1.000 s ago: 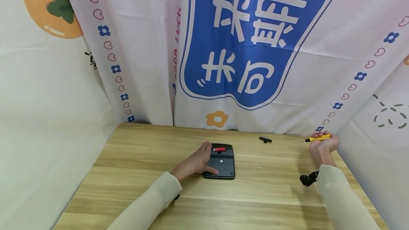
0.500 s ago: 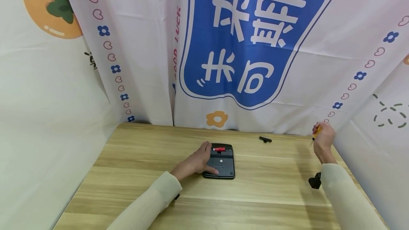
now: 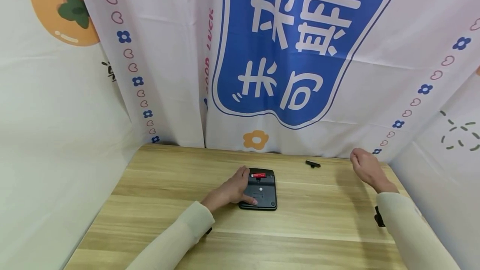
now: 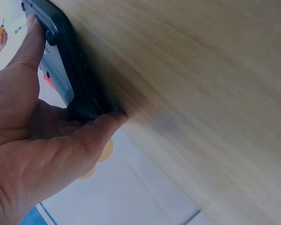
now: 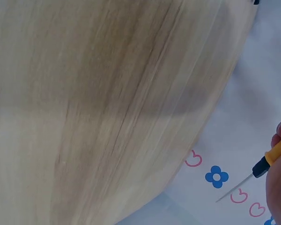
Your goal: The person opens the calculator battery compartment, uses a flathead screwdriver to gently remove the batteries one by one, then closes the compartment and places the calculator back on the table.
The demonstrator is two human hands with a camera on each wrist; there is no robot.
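Note:
A black calculator (image 3: 267, 197) lies back side up on the wooden table, a red battery (image 3: 258, 175) showing in its uncovered compartment. My left hand (image 3: 234, 188) grips its left side, thumb on the back near the front edge and fingers at the far end. In the left wrist view, that hand (image 4: 42, 126) spans the thick dark edge of the calculator (image 4: 84, 79). My right hand (image 3: 367, 170) is raised above the table's far right. It holds a screwdriver (image 5: 271, 156) with a yellow handle and thin metal shaft, hidden behind the hand in the head view.
A small black battery cover (image 3: 313, 164) lies near the back edge of the table (image 3: 300, 228), between the calculator and my right hand. Printed white curtains (image 3: 180, 107) hang behind the table and along both sides.
My right hand has turned over and moved left, so the screwdriver it holds no longer shows in the head view. The left hand and the calculator have stayed put.

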